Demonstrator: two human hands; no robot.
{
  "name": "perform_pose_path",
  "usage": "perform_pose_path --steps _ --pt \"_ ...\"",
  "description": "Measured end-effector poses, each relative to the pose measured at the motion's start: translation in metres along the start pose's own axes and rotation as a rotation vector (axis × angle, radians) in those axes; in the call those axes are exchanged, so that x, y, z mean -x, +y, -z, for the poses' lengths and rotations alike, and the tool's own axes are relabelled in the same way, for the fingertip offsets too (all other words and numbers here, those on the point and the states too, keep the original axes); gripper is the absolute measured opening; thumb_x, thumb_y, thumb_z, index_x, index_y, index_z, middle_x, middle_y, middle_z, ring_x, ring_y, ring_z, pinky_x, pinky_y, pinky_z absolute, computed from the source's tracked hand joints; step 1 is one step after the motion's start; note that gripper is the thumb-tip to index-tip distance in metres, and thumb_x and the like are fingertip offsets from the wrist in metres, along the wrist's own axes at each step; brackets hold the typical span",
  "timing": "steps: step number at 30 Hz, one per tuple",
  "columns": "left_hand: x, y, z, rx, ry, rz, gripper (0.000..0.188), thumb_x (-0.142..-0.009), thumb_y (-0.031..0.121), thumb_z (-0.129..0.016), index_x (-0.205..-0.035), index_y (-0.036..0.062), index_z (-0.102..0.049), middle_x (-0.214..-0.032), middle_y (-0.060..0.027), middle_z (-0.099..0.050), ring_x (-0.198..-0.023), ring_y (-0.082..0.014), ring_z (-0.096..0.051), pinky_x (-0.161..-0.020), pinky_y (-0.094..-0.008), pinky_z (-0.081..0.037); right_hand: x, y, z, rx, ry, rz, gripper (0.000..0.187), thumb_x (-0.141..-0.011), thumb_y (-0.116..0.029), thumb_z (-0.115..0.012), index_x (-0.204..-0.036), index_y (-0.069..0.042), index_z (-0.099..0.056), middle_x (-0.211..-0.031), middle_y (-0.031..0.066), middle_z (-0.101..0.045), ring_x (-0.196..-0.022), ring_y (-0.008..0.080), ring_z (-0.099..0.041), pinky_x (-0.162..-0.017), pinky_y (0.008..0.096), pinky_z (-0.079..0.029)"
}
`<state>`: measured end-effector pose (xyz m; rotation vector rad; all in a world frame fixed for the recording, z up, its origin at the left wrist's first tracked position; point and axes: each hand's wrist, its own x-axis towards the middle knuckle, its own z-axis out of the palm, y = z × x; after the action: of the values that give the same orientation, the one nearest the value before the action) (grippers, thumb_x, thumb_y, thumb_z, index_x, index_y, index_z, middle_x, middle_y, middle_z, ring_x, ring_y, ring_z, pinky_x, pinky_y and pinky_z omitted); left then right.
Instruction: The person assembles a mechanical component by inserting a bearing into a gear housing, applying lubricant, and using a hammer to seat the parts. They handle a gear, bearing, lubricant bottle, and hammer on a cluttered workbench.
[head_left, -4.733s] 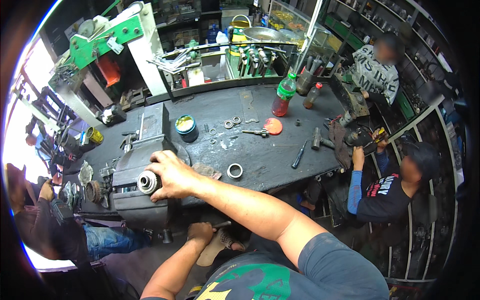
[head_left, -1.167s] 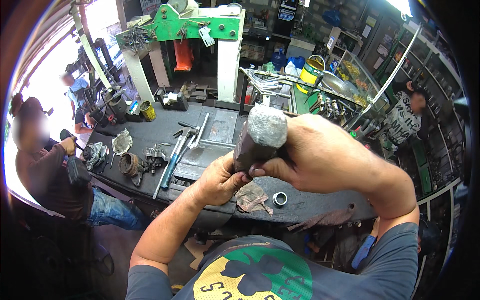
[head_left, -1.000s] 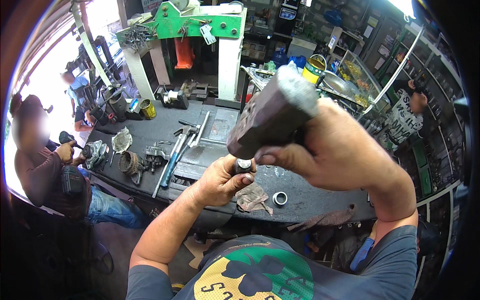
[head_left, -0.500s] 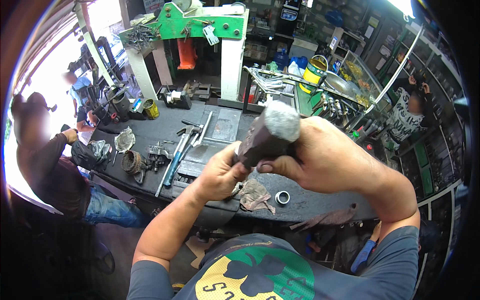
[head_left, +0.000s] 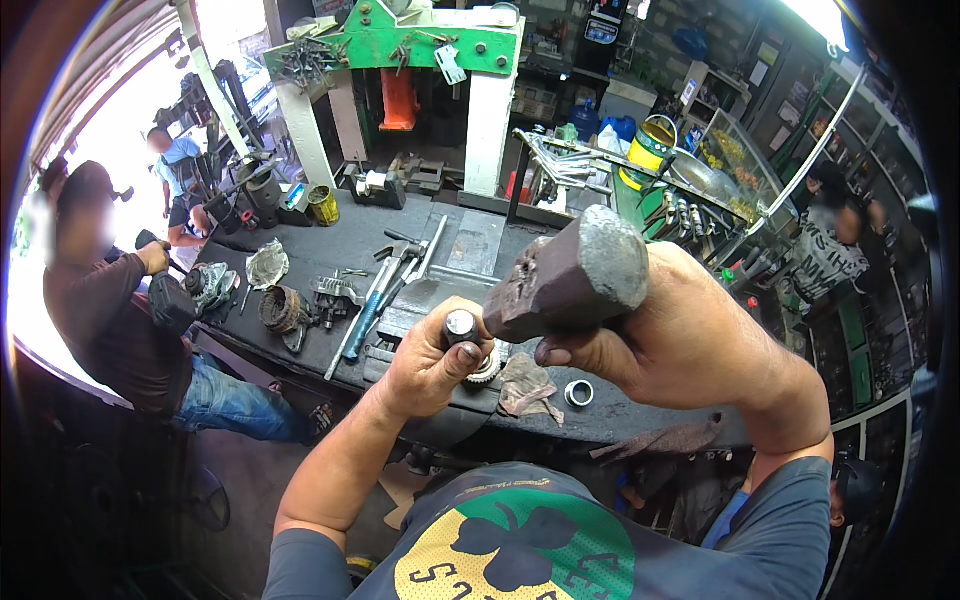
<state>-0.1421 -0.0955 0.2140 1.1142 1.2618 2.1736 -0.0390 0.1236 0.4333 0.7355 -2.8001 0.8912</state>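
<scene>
My right hand [head_left: 675, 335] is closed on a heavy sledgehammer [head_left: 570, 275], its dark head with a worn grey face raised over the bench. The handle is hidden behind the head and hand. My left hand [head_left: 425, 370] is wrapped round a metal rod, perhaps a punch [head_left: 460, 327], whose bright round end points up just left of the hammer head. Below that hand, partly covered, is a toothed metal gear [head_left: 486, 369]. A crumpled dirty rag [head_left: 528, 388] and a short metal ring [head_left: 578, 393] lie to its right on the dark workbench [head_left: 640, 405].
Left on the bench are a blue-handled claw hammer [head_left: 370, 310], a long bar and greasy metal parts [head_left: 285, 312]. A green and white press frame [head_left: 420, 45] rises behind. One person [head_left: 115, 290] stands at the left; another [head_left: 835, 245] is at the right.
The hammer head has shifted right, away from the rod, and the rod's bright end now shows in my left hand. The view has turned slightly left.
</scene>
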Motion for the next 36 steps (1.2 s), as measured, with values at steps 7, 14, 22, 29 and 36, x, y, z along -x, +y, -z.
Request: perform_pose_path --steps 7,14,22,29,36 --pt "0.004 0.0 0.003 -0.047 0.014 0.043 0.05 -0.109 0.049 -0.074 -0.127 0.0035 -0.062 -0.099 0.0035 -0.063 -0.083 -0.0051 -0.053 -0.074 -0.0231 -0.047 -0.019 -0.021 0.01 0.056 0.061 0.096 0.037 -0.095 -0.028 -0.091 -0.123 -0.007 -0.079 -0.107 0.0141 -0.08 -0.099 0.0344 -0.079 -0.092 0.0426 -0.061" --pt "0.001 -0.012 0.009 0.036 -0.057 0.063 0.065 -0.106 0.051 -0.077 -0.146 0.0026 -0.061 -0.111 0.0006 -0.072 -0.084 -0.0029 -0.055 -0.074 -0.0209 -0.047 -0.029 -0.013 -0.008 0.079 -0.2 -0.232 0.031 -0.096 -0.023 -0.087 -0.119 -0.005 -0.078 -0.109 0.0198 -0.08 -0.1 0.0421 -0.077 -0.092 0.0453 -0.062" --pt "-0.01 -0.009 -0.015 0.097 -0.092 0.11 0.044 -0.112 0.037 -0.074 -0.137 0.0033 -0.061 -0.095 0.0065 -0.06 -0.078 -0.0013 -0.047 -0.069 -0.0196 -0.041 0.001 -0.009 0.006 0.036 0.018 -0.144 0.026 -0.095 -0.016 -0.086 -0.119 -0.006 -0.078 -0.1 0.014 -0.082 -0.089 0.035 -0.079 -0.084 0.0421 -0.062" --pt "-0.016 -0.01 -0.013 -0.109 -0.123 0.098 0.051 -0.107 0.052 -0.076 -0.124 0.0049 -0.064 -0.094 0.0057 -0.059 -0.08 -0.0047 -0.049 -0.071 -0.0232 -0.044 0.015 -0.013 0.021 0.078 0.135 0.025 0.025 -0.096 -0.014 -0.088 -0.116 -0.003 -0.078 -0.098 0.0104 -0.083 -0.09 0.024 -0.082 -0.084 0.0365 -0.064" --pt "-0.011 -0.012 -0.008 -0.087 -0.146 0.134 0.049 -0.108 0.045 -0.077 -0.128 0.0002 -0.07 -0.109 -0.0012 -0.072 -0.095 -0.0103 -0.063 -0.086 -0.028 -0.053 -0.002 -0.023 0.024 -0.015 -0.093 -0.248 0.03 -0.099 -0.019 -0.085 -0.123 -0.003 -0.076 -0.105 0.0158 -0.082 -0.096 0.0304 -0.082 -0.086 0.0405 -0.064"
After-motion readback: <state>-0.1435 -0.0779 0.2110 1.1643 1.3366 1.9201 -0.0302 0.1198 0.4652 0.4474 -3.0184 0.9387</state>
